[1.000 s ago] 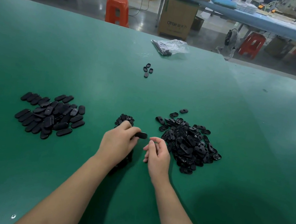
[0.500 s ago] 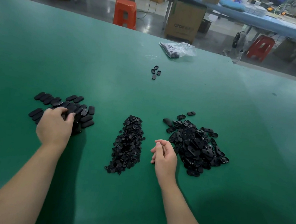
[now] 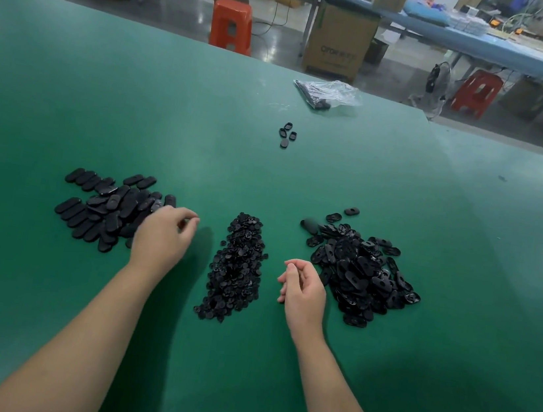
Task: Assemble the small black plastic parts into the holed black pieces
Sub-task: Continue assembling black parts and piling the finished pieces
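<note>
two bare hands are seen over a green table point(image 3: 71, 93). the left hand point(image 3: 164, 238) is held with its fingers loosely curled and nothing is seen between them; whether something small is pinched under the fingertips cannot be told. just to its left, partly under its knuckles, a heap of finished oval pieces point(image 3: 107, 206) is spread flat on the table. the right hand point(image 3: 304, 289) is turned thumb-side up with its fingers loosely curled inward, and no part is seen in it.

between the two hands a long narrow pile of small black plastic parts point(image 3: 236, 267) is laid, apart from the left hand's fingers and just clear of the right hand's fingertips. directly to the right of the right hand, almost touching its back, a heap of holed black pieces point(image 3: 362, 269) is piled, with a few loose ones lying at its far edge.

well beyond both hands, four stray oval pieces point(image 3: 287, 134) are grouped on the table, and farther still a clear plastic bag point(image 3: 329, 94) with dark contents is lying near the table's far edge. past that edge an orange stool point(image 3: 232, 26) and a cardboard box point(image 3: 341, 44) are seen on the floor.
</note>
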A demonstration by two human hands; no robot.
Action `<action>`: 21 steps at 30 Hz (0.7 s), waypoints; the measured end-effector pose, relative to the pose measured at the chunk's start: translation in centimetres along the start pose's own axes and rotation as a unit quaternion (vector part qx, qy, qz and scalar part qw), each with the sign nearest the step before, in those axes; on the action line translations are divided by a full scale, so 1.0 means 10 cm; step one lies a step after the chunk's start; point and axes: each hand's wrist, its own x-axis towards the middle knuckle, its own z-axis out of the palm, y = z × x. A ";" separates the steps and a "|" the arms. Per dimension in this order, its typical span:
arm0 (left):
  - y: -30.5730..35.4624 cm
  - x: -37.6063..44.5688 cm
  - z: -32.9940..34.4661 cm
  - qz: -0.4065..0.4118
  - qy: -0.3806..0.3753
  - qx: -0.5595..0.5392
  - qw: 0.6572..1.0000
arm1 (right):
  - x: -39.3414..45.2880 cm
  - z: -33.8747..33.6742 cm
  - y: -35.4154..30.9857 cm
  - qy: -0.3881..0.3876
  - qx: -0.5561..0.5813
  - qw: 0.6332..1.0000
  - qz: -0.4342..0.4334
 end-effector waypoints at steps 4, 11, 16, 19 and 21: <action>0.21 -0.13 0.23 0.034 -0.057 0.009 0.998 | 0.00 0.01 0.00 -0.002 0.000 1.000 -0.001; 0.15 -0.33 0.41 0.075 -0.042 0.046 0.995 | 0.00 0.01 0.02 -0.003 -0.002 1.000 -0.004; 0.13 -0.30 0.46 0.074 -0.016 0.035 0.997 | -0.01 0.04 0.01 -0.009 -0.046 0.999 -0.014; 0.12 -0.30 0.48 0.089 0.004 0.048 0.995 | -0.03 0.05 0.03 -0.031 -0.092 0.995 -0.038; 0.11 -0.29 0.48 0.082 0.012 0.045 0.996 | -0.03 0.06 0.03 -0.044 -0.108 0.992 -0.048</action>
